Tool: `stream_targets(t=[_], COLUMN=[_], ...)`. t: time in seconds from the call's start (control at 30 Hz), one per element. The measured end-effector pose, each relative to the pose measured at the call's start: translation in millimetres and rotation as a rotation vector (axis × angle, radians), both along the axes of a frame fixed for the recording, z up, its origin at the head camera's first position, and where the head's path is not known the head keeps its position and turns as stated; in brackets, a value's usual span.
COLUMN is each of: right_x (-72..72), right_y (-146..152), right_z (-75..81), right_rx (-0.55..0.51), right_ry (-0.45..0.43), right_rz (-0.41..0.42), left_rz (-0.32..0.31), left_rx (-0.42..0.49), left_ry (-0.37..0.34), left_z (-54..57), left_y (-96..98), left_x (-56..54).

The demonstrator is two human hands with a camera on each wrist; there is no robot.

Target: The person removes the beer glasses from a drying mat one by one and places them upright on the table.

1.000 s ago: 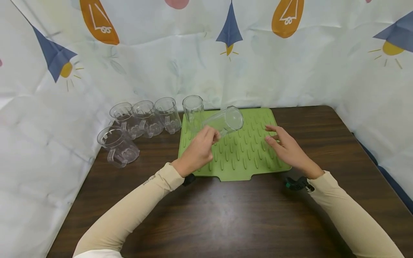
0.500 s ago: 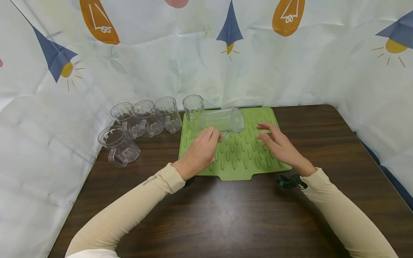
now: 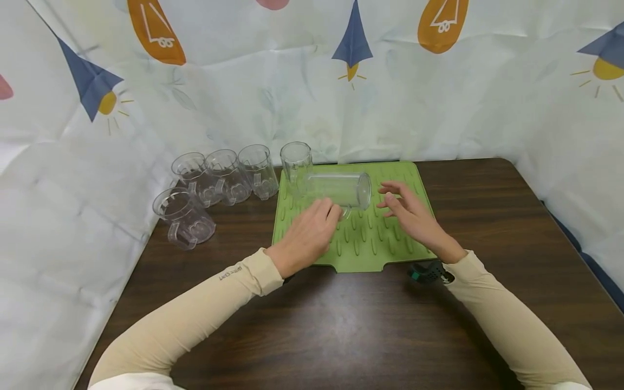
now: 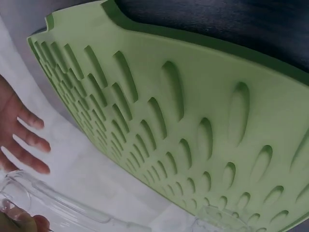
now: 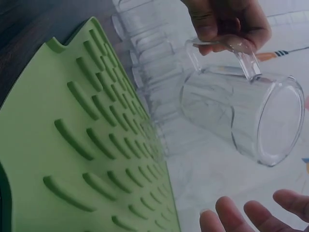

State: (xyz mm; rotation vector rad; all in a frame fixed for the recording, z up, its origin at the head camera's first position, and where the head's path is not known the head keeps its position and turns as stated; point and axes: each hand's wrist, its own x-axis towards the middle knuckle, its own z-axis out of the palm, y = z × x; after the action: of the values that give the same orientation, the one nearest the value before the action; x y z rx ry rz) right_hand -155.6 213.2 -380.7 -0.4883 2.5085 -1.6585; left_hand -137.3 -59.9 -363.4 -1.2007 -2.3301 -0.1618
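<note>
My left hand (image 3: 308,234) grips the handle of a clear glass mug (image 3: 338,188). The mug lies on its side in the air above a green ridged drying mat (image 3: 358,262), its base pointing right. In the right wrist view the fingers curl round the mug's handle (image 5: 248,60). My right hand (image 3: 413,219) is just right of the mug's base, fingers spread and apart from it. Behind the held mug, another clear mug (image 3: 296,154) stands upright at the mat's back left corner.
Several clear mugs stand upright on the dark wooden table (image 3: 341,325) left of the mat, among them a front mug (image 3: 192,225) and a mug (image 3: 260,173) close to the mat's edge. A white patterned curtain (image 3: 312,97) hangs behind the table.
The held mug has turned from a slant to nearly level and come slightly nearer. My right hand has moved left toward its base.
</note>
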Motion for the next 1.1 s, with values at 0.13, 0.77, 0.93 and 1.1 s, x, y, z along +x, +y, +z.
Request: stream_targets(t=[0.13, 0.77, 0.93, 1.1], right_x=[-2.2, -11.2, -10.6, -9.6], right_y=[-6.2, -28.9, -32.9, -35.1], right_z=[-0.1, -9.9, -13.8, -14.3], right_rx=[-0.023, -0.101, -0.111, -0.116], right_ry=[-0.022, -0.098, -0.115, -0.119], right_rz=[0.001, -0.015, -0.026, -0.043], left_rz=[0.028, 0.12, 0.139, 0.144], left_rx=[-0.05, -0.254, -0.273, -0.276], left_ry=[0.024, 0.077, 0.096, 0.119], left_z=[0.6, -2.4, -4.2, -5.4], left_y=[2.8, 12.8, 12.8, 12.0], left_x=[2.5, 12.8, 15.1, 16.8])
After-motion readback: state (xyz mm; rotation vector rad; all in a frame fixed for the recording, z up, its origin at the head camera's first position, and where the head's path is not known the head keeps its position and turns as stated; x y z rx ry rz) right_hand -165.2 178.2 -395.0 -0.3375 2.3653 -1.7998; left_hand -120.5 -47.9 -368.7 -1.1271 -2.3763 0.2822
